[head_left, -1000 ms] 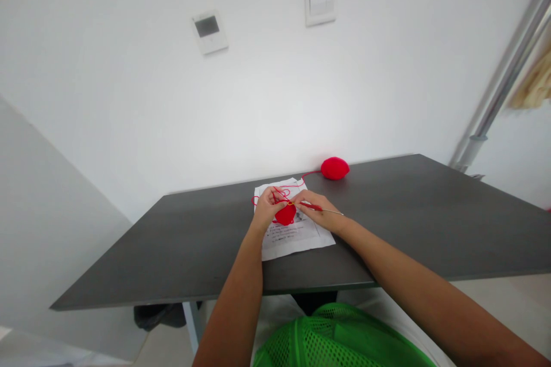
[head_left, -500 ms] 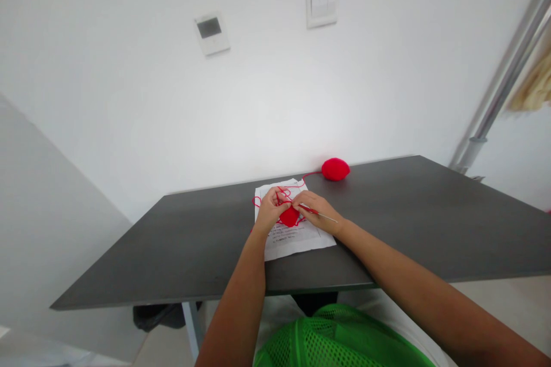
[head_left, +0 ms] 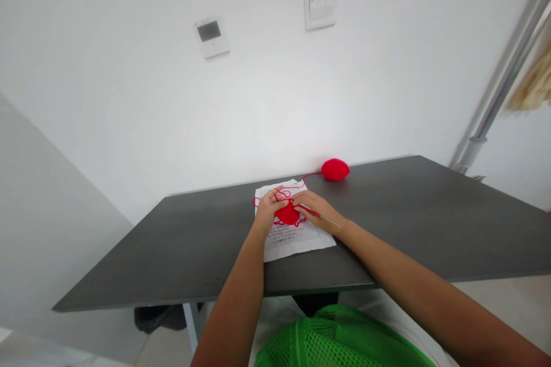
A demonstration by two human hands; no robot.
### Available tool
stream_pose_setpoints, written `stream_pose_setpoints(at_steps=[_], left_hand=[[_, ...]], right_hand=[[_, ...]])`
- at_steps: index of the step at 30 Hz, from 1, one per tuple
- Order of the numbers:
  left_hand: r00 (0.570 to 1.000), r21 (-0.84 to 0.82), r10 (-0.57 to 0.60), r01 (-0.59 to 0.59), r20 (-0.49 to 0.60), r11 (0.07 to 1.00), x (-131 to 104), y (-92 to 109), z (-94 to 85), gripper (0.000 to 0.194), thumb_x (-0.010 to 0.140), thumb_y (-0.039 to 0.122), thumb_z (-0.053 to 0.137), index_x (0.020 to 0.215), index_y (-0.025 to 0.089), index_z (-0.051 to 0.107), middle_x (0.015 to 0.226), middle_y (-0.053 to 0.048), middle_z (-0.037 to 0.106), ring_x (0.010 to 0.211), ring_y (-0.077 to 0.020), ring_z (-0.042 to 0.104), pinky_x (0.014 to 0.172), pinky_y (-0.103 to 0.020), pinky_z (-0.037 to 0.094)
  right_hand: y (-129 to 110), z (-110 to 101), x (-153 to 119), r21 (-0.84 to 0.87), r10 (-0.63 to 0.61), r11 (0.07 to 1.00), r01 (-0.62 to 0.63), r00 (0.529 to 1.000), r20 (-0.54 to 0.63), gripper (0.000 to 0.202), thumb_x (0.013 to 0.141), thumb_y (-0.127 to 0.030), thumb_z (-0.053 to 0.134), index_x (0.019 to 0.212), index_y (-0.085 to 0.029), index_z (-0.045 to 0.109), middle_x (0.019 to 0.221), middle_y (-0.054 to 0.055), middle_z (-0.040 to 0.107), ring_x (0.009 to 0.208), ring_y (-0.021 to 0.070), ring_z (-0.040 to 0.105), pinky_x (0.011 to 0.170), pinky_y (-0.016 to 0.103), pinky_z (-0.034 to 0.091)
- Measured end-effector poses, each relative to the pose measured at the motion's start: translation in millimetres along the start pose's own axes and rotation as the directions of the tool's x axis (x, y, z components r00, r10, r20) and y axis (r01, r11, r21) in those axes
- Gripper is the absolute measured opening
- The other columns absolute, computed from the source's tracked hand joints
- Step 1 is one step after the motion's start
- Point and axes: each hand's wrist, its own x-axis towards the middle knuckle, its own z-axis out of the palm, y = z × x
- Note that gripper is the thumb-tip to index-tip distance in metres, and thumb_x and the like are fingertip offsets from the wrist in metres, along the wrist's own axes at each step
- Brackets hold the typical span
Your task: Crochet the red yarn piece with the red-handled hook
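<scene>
Between the fingers of my left hand [head_left: 267,210] is a small red crocheted piece [head_left: 287,214], with red yarn looped over the fingers. My right hand [head_left: 316,207] grips a crochet hook [head_left: 315,214] with a red handle; its silvery end points back toward my wrist. The hook's working tip lies at the top edge of the piece, where the fingers partly hide it. Under both hands a printed sheet of paper [head_left: 297,243] lies on the table. From the hands a strand of yarn runs back to a red yarn ball [head_left: 335,170].
The dark grey table [head_left: 206,241] stands against a white wall. On the wall are a thermostat [head_left: 212,37] and a light switch [head_left: 319,7]. A grey pipe [head_left: 499,103] rises at the right. Below the front edge, green mesh fabric [head_left: 340,338] covers my lap.
Both hands stay in nearly the same place. The crocheted piece shows more and sits slightly further left, and the hook has tilted a little. The yarn ball has not moved.
</scene>
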Motion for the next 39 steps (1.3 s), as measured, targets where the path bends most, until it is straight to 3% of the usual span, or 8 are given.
stream_pose_setpoints(at_steps=[6,11,16,20,25,30,39], left_hand=[[0.998,-0.152,-0.053,0.057,0.033,0.987,-1,-2,1.5,0.059,0.052,0.019,0.080,0.106,0.012,0.061,0.073,-0.001,0.065,0.063,-0.0121,0.058,0.066,-0.026,0.043],[0.999,-0.160,-0.041,0.042,0.013,0.986,1,-4,2.6,0.057,0.053,0.020,0.079,0.106,0.012,0.060,0.075,-0.002,0.065,0.065,-0.0127,0.059,0.067,-0.027,0.044],[0.999,-0.020,0.030,-0.031,-0.036,0.999,2,-6,1.7,0.064,0.053,0.019,0.078,0.113,0.013,0.056,0.070,0.003,0.060,0.063,-0.0111,0.057,0.064,-0.025,0.043],[0.995,0.152,0.097,-0.095,-0.001,0.984,3,-4,-0.4,0.066,0.057,0.018,0.076,0.119,0.013,0.054,0.069,0.004,0.057,0.064,-0.0104,0.056,0.063,-0.023,0.043],[0.984,0.304,0.169,-0.178,0.055,0.936,5,-7,-3.8,0.061,0.063,0.016,0.070,0.121,0.014,0.054,0.070,0.003,0.055,0.064,-0.0099,0.053,0.062,-0.023,0.042],[0.957,0.406,0.283,-0.284,0.063,0.869,5,-12,-2.9,0.054,0.069,0.013,0.063,0.122,0.015,0.054,0.076,0.001,0.058,0.073,-0.0118,0.055,0.072,-0.026,0.044],[0.964,0.463,0.265,-0.240,0.012,0.853,4,-9,2.3,0.057,0.067,0.009,0.060,0.123,0.016,0.053,0.076,0.001,0.058,0.071,-0.0126,0.056,0.070,-0.026,0.044]], right_hand=[[-3,2,3,-0.094,-0.057,0.994,0.054,0.998,-0.022,0.018,0.092,-0.020,0.044,0.102,-0.020,0.059,0.109,0.012,0.061,0.102,0.0217,0.058,0.088,0.038,0.051],[-8,7,5,-0.160,-0.012,0.987,0.009,1.000,-0.017,0.018,0.092,-0.021,0.043,0.100,-0.022,0.059,0.112,0.009,0.059,0.105,0.0225,0.055,0.089,0.040,0.050],[-12,12,5,-0.225,0.026,0.974,-0.025,1.000,0.000,0.018,0.093,-0.020,0.040,0.099,-0.019,0.057,0.107,0.011,0.057,0.100,0.0221,0.053,0.089,0.039,0.048],[-9,15,4,-0.243,0.044,0.969,-0.038,0.999,0.021,0.016,0.093,-0.019,0.040,0.096,-0.020,0.056,0.099,0.009,0.056,0.093,0.0207,0.053,0.084,0.036,0.049],[-8,12,3,-0.147,0.065,0.987,-0.062,0.998,0.015,0.015,0.093,-0.020,0.040,0.094,-0.020,0.056,0.095,0.009,0.058,0.090,0.0209,0.054,0.083,0.037,0.048],[-6,7,1,-0.096,0.086,0.991,-0.090,0.995,-0.040,0.013,0.092,-0.020,0.046,0.098,-0.021,0.057,0.098,0.009,0.062,0.093,0.0203,0.058,0.084,0.035,0.049],[-3,8,1,-0.169,0.020,0.985,-0.021,1.000,-0.007,0.013,0.091,-0.023,0.050,0.098,-0.019,0.060,0.098,0.011,0.066,0.094,0.0217,0.059,0.084,0.037,0.050]])
